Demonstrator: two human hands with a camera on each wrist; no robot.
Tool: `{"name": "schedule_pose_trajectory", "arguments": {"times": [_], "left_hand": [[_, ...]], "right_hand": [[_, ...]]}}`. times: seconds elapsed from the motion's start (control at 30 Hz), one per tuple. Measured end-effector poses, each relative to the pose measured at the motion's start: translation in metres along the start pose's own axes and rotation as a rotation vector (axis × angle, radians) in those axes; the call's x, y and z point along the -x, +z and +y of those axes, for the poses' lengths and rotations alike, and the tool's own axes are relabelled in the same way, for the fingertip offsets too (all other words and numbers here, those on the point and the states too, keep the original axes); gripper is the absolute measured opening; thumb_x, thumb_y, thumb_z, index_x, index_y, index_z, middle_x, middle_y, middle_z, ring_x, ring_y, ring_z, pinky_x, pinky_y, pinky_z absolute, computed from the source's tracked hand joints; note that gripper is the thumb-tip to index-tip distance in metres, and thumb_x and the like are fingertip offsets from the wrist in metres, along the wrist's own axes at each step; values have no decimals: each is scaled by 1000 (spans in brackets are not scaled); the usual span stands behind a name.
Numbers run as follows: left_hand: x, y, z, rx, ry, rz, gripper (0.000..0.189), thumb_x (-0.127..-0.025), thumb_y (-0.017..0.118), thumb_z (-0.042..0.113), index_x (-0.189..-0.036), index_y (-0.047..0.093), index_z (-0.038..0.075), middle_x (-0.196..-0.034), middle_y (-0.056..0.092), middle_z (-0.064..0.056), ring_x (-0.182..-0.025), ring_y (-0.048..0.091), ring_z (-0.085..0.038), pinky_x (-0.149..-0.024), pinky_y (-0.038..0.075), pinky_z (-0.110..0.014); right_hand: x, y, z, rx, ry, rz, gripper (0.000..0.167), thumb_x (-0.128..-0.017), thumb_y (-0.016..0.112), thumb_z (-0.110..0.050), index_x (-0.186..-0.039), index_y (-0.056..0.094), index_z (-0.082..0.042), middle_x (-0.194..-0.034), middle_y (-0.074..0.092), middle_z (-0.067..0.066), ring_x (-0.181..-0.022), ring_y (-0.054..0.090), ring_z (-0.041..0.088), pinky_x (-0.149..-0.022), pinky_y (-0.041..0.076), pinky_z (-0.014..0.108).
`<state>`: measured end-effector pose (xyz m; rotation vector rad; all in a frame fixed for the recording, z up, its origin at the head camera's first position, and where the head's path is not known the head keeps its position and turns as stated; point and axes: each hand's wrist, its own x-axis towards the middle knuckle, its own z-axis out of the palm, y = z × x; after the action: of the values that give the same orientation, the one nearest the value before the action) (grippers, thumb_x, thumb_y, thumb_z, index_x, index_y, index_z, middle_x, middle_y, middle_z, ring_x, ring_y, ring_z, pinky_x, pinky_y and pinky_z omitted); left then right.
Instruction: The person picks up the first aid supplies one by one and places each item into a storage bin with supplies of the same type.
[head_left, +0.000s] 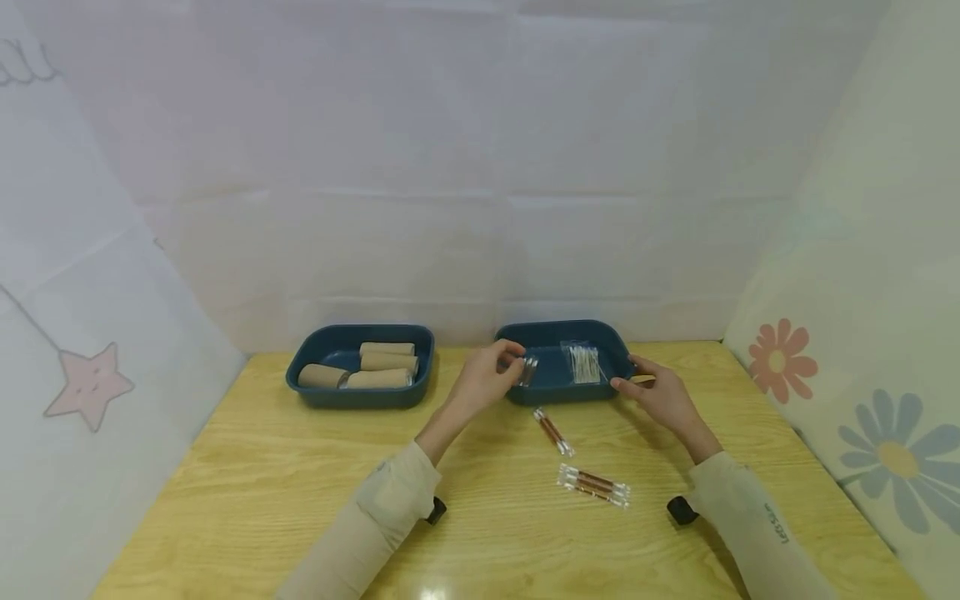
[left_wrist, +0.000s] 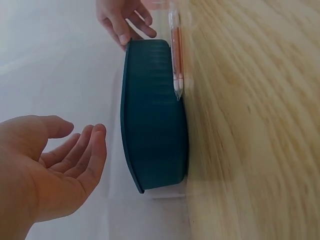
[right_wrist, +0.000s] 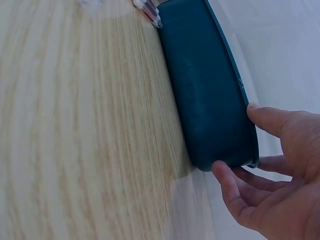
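A dark blue bin stands at the back right of the table. In its left end lies a clear packet of brown-stemmed cotton swabs; further right is a packet of white swabs. My left hand hovers at the bin's left end, fingers loosely bent; the left wrist view shows nothing between them. At the other end, my right hand grips the bin, the thumb on its rim and the fingers around the end wall. Two packets of brown swabs, one near and one far, lie on the table.
Another dark blue bin on the left holds several beige rolls. The wooden table meets white sheeting behind it. Printed sheets flank both sides, with a pink star on the left and flowers on the right.
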<state>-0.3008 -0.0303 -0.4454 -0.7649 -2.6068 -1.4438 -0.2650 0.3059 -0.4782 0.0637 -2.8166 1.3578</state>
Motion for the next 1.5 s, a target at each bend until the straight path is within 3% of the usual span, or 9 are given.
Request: {"name": "schedule_pose_trajectory", "arguments": {"times": [0.3, 0.5, 0.73, 0.93, 1.17, 1.27, 1.5], "left_hand": [[9, -2, 5, -104, 72, -78, 22, -105, 61, 20, -121, 70, 9, -101, 72, 0, -82, 67, -10, -70, 55, -27], [19, 6, 3, -179, 174, -183, 17, -106, 60, 19, -118, 70, 12, -101, 70, 2, -83, 63, -4, -72, 54, -23], [24, 15, 10, -351, 293, -293, 20, -104, 61, 13, -122, 68, 10, -103, 68, 2, -85, 61, -4, -72, 51, -18], [26, 21, 9, -409, 314, -348, 22, -104, 60, 10, -124, 68, 10, -103, 66, 3, -85, 60, -3, -72, 50, -18], [26, 27, 3, -446, 291, -436, 32, -104, 61, 10, -135, 65, 8, -127, 65, -5, -110, 64, -14, -87, 53, -26], [26, 30, 1, -452, 289, -471, 34, -104, 59, 9, -138, 63, 7, -134, 62, -6, -115, 62, -15, -86, 53, -26], [25, 39, -1, -558, 379, -551, 35, -106, 57, 9, -140, 61, 8, -138, 60, -3, -126, 57, -15, -101, 46, -26]], "right_hand": [[1, -3, 4, 4, -8, 19, 85, -96, 70, -47, -161, 31, -7, -149, 44, 27, -120, 58, 43, -84, 57, 51], [6, -2, 5, 10, 10, 11, 86, -97, 70, -47, -161, 30, -5, -149, 43, 29, -122, 56, 45, -87, 55, 53], [6, 1, 10, -7, 5, 15, 84, -98, 70, -44, -161, 31, -5, -150, 42, 29, -122, 57, 44, -86, 55, 53], [4, 0, 5, 0, 7, 14, 85, -97, 70, -47, -161, 31, -6, -150, 41, 29, -122, 57, 44, -86, 55, 54], [0, 0, 3, 12, -21, 20, 87, -96, 69, -50, -160, 32, -3, -151, 40, 30, -121, 57, 45, -86, 55, 54], [-1, 1, 2, 16, -34, 20, 87, -96, 69, -49, -159, 32, -1, -151, 39, 31, -121, 57, 46, -86, 55, 54], [-1, 3, 1, 20, -22, 17, 86, -97, 69, -47, -159, 31, -1, -153, 38, 30, -122, 56, 46, -87, 55, 54]]}}
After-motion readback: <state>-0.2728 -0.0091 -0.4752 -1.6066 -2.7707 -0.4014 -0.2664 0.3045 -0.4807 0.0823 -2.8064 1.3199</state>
